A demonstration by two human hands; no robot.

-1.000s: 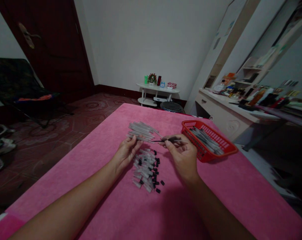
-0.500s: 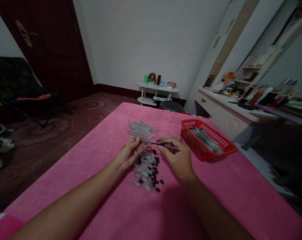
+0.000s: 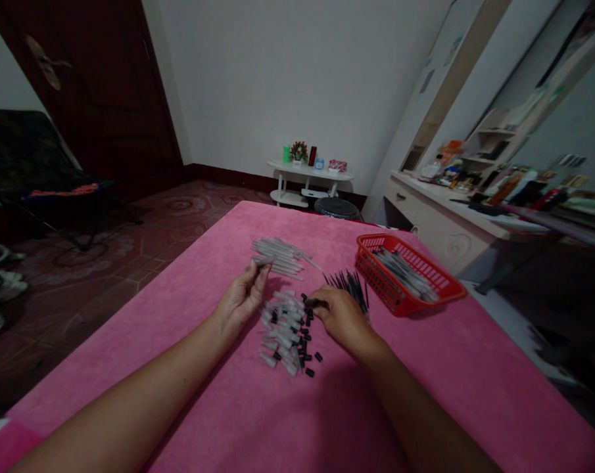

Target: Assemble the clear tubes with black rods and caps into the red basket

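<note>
My left hand point(image 3: 242, 292) is pinched around the end of a grey translucent pen barrel point(image 3: 263, 261), held just before a pile of similar barrels point(image 3: 280, 253). My right hand point(image 3: 341, 315) has its fingertips closed together at the edge of the small black plugs point(image 3: 306, 338); what they hold, if anything, is hidden. Clear pen caps point(image 3: 283, 328) lie heaped beside the plugs, between my hands. Behind my right hand a bunch of thin black sticks point(image 3: 349, 282), like pen refills, lies on the pink cloth, partly covered by the hand.
A red plastic basket point(image 3: 408, 307) with several finished-looking pens point(image 3: 405, 272) stands at the right on the pink-covered table point(image 3: 179, 315). Farther right is a dresser point(image 3: 440, 210) with bottles. A small white stand point(image 3: 309, 171) is by the wall, and a folding chair point(image 3: 35, 157) at the left.
The black stick stretched between my hands is no longer there. My hands have moved apart, the right one down to the black plugs, uncovering the black sticks behind it.
</note>
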